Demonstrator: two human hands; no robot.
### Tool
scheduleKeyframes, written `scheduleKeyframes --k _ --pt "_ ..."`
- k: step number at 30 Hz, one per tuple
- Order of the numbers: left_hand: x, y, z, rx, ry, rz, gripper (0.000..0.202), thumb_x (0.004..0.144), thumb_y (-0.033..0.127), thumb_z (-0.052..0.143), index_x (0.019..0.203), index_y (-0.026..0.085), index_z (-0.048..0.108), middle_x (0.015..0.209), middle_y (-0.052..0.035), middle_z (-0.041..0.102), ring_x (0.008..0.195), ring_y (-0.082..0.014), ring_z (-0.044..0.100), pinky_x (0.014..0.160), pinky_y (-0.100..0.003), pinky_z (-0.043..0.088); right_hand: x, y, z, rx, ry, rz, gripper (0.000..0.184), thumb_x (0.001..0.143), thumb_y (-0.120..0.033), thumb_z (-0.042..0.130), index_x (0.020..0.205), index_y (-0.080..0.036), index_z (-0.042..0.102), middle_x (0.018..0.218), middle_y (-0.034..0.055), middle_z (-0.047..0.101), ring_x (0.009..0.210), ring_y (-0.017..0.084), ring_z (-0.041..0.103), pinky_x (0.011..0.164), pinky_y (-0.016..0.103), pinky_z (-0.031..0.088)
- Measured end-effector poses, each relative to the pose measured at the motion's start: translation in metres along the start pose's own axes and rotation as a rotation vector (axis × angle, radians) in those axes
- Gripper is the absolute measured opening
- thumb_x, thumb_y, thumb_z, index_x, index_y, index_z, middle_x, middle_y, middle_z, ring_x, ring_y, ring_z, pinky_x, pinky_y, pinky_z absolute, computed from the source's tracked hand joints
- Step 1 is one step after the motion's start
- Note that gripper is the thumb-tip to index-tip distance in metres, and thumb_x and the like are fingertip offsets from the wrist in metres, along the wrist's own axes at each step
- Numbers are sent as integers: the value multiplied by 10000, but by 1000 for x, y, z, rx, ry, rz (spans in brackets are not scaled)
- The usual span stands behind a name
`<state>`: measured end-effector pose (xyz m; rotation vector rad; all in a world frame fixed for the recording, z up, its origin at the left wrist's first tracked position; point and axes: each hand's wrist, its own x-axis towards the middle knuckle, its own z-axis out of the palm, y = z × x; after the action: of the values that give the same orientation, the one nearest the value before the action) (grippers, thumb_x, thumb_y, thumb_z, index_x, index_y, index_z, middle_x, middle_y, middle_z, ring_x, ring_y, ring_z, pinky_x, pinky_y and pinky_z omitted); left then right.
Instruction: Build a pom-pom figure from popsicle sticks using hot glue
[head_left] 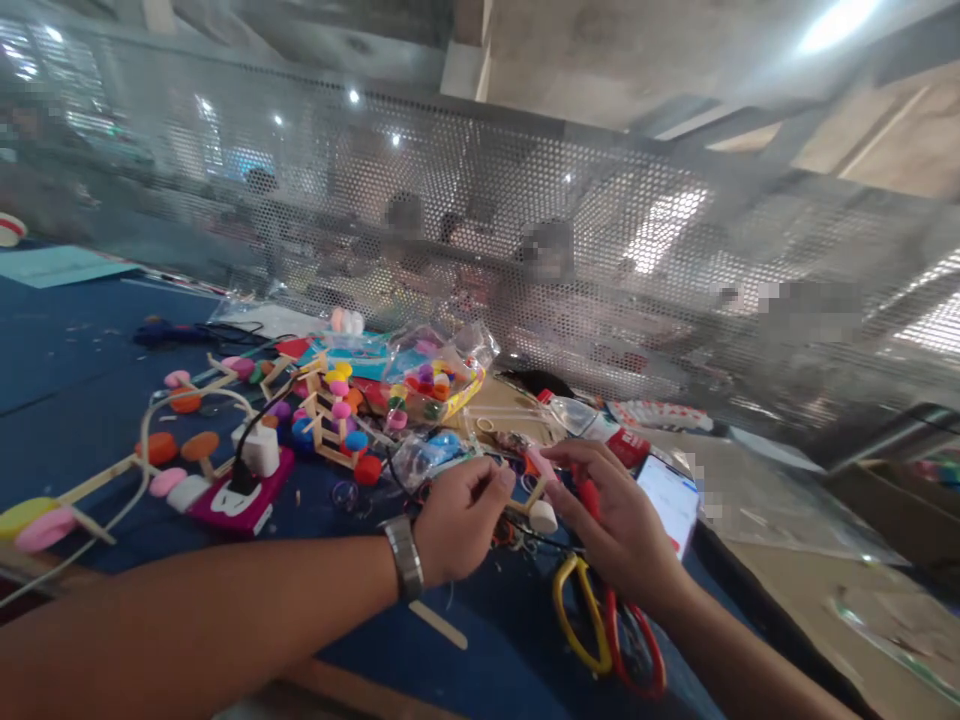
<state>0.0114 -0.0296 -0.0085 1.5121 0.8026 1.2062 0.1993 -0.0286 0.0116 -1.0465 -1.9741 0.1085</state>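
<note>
My right hand (619,520) is partly curled, thumb and forefinger closed on a pink piece (541,466), which sits between my two hands above the blue table (495,630). My left hand (461,515) is loosely bunched, thumb laid against the bent forefinger; I can't tell whether something small is pinched there. Beyond my hands, a clear plastic bag (480,345) lies with colored caps (429,382) in it, among them orange, purple and green ones. Nearer my left hand, a smaller clear bag (409,462) shows blue pieces (444,443) in or under its crumpled film. A clear bottle (577,414) with a red label lies on its side behind my right hand; its contents I can't make out. At left, a magenta power strip (225,500) has a white charger (259,450) plugged in, near joined sticks and caps (328,430). Scissors (581,620) with yellow and red handles lie below my right hand.
</note>
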Motion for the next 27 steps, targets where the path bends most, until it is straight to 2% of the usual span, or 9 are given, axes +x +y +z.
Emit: scheduleKeyframes --k 5,9,16,19,22,24,26,27 --pt "0 -3 2 -35 -66 -51 567 889 704 441 605 218 377 550 64 309 549 -110 286 534 -279 222 31 -13 5 -38 -9 -188 95 945 -227 582 1022 -222 637 935 69 700 878 225 664 772 365 538" --pt "0 -4 3 -87 -75 -88 600 842 763 458 600 219 382 536 68 300 528 -102 257 515 -274 203 61 -22 20 -1 -69 -272 95 946 -190 566 974 -207 654 932 75 713 877 213 675 766 364 546" --pt "-2 -6 3 20 -122 -83 464 892 545 482 585 213 378 535 58 337 551 -111 297 543 -285 231 117 -35 51 32 -238 -356 245 947 -148 496 984 -204 732 1002 89 736 963 214 689 858 392 553" --pt "-4 -6 4 27 -146 -108 448 890 523 467 579 209 396 537 57 339 553 -111 301 545 -289 239 135 -38 66 -34 -343 -338 285 938 -139 490 999 -219 757 1075 93 743 1028 228 684 925 415 541" --pt "-5 -5 5 48 -175 -118 453 887 523 470 570 211 386 532 63 312 547 -106 277 529 -293 218 145 -42 80 -102 -406 -327 314 883 -93 508 983 -234 770 1040 71 764 984 217 693 903 390 548" --pt "-6 -6 5 52 -189 -132 458 887 530 477 572 212 381 529 67 300 540 -102 264 519 -293 206 157 -45 84 -139 -369 -440 323 865 -76 503 965 -219 774 1029 75 761 1002 223 677 923 387 538" --pt "-6 -7 5 31 -187 -149 455 887 536 481 583 212 382 534 69 300 534 -99 256 508 -288 205 178 -48 82 -214 -268 -598 297 862 -98 521 958 -209 779 1123 85 738 1150 266 617 1028 431 476" --pt "-6 -7 5 18 -183 -156 452 886 538 481 589 214 380 537 70 299 530 -99 253 501 -285 204 192 -48 79 -253 -206 -629 292 871 -122 528 979 -224 779 1179 72 724 1237 287 568 1077 461 430"
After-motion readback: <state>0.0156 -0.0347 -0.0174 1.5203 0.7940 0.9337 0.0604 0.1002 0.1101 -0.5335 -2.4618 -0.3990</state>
